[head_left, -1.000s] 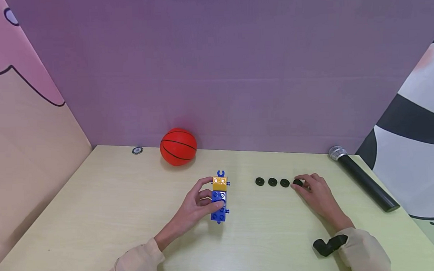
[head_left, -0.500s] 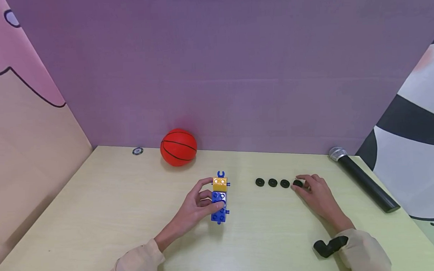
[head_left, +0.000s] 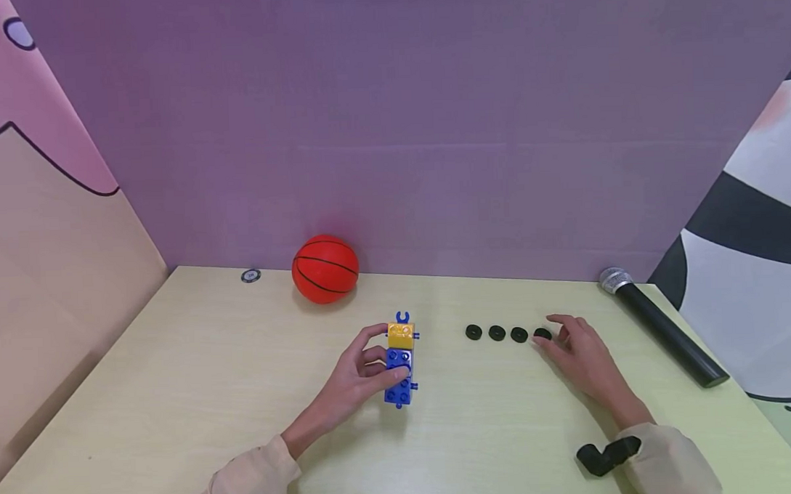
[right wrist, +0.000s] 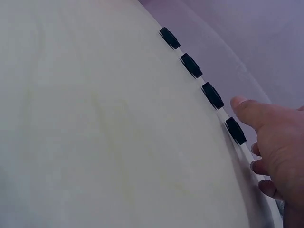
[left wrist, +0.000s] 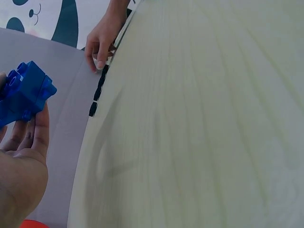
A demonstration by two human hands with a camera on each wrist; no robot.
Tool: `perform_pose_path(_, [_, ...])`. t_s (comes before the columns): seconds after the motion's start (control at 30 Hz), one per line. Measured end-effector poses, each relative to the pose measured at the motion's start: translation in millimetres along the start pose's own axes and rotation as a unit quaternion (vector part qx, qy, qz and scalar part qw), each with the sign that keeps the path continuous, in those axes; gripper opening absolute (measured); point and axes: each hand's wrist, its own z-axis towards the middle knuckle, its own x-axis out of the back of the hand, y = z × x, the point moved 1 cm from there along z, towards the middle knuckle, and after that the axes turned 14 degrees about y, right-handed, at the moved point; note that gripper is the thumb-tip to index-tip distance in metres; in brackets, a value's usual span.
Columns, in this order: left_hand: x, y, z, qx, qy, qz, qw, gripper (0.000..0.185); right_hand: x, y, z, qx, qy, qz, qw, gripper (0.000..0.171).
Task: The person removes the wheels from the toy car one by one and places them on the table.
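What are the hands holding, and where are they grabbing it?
The left hand grips the blue and yellow plastic brick stack by its blue sides. The right hand holds nothing, resting beside the rightmost black wheel.

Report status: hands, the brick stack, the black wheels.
Left hand grips blue-and-yellow brick stack on the table. Right hand open, fingertips beside the end wheel, not gripping. Four black wheels in a row. Nothing between the hands.

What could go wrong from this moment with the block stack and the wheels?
The right hand hovers beside the last of four small black wheels; a nudge might roll it out of the row. The left hand grips only the blue part of the block stack, so the yellow top block could loosen under pressure.
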Motion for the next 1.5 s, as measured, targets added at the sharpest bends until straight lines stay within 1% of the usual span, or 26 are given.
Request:
perform_pose_path(0.27, [0.1,2.3,-0.3,0.003,0.001,0.008,1.0,0.067,9,-7,-4,0.0,0.01,0.003,1.0,0.046])
perform_pose_path(0.37, [-0.3,3.1,-0.5,0.003,0.0,0.01,0.9999,0.067,12,-12,-6,0.018,0.03,0.013,0.999,0.042])
perform_pose_path(0.43, [-0.2,3.3,-0.8,0.005,-0.002,0.011,0.9999,0.067,12,-18,-8,0.045,0.052,0.026,0.997,0.038])
perform_pose_path(0.5, [-0.1,3.4,-0.9,0.006,-0.003,0.013,0.9999,0.067,12,-25,-10,0.081,0.075,0.046,0.993,0.037])
perform_pose_path(0.57, [0.6,3.0,-1.0,0.007,-0.006,0.016,0.9998,0.068,11,-34,-13,0.118,0.091,0.073,0.986,0.038])
perform_pose_path(0.63, [1.1,3.1,-0.6,0.007,-0.009,0.018,0.9998,0.068,10,-45,-15,0.154,0.1,0.101,0.978,0.038])
perform_pose_path(0.7, [1.7,3.4,0.3,0.006,-0.013,0.02,0.9997,0.068,8,-56,-17,0.183,0.1,0.127,0.97,0.031])
perform_pose_path(0.77, [2.5,3.8,1.2,0.006,-0.018,0.022,0.9996,0.068,6,-67,-19,0.202,0.093,0.148,0.964,0.027])
perform_pose_path(0.87, [3.4,4.8,1.8,0.01,-0.026,0.028,0.9992,0.067,1,-82,-23,0.221,0.08,0.17,0.957,0.039])
perform_pose_path(0.93, [3.4,4.9,1.7,0.016,-0.034,0.038,0.9986,0.065,-1,-93,-27,0.221,0.069,0.176,0.957,0.046])
perform_pose_path(1.0, [2.9,5.2,1.1,0.02,-0.041,0.052,0.9976,0.064,-1,-103,-30,0.223,0.062,0.175,0.957,0.048])
perform_pose_path(1.1, [0.9,4.9,0.5,0.03,-0.057,0.075,0.995,0.062,-2,-120,-32,0.24,0.058,0.166,0.955,0.052])
perform_pose_path(1.2, [-1.1,4.8,0.1,0.036,-0.087,0.093,0.9912,0.061,-2,-136,-33,0.282,0.064,0.153,0.945,0.052])
perform_pose_path(1.23, [-1.7,4.1,0.0,0.036,-0.099,0.1,0.9894,0.061,-3,-142,-34,0.299,0.066,0.155,0.939,0.052])
perform_pose_path(1.27, [-2.2,3.8,-0.2,0.033,-0.113,0.103,0.9876,0.061,-3,-147,-35,0.312,0.064,0.151,0.936,0.053])
perform_pose_path(1.4, [-3.6,2.3,-0.5,0.024,-0.163,0.108,0.9804,0.059,-5,-163,-38,0.34,0.03,0.135,0.93,0.056])
perform_pose_path(1.5, [-4.9,2.2,-0.5,0.029,-0.193,0.102,0.9755,0.058,-7,-168,-38,0.347,0.004,0.131,0.929,0.053])
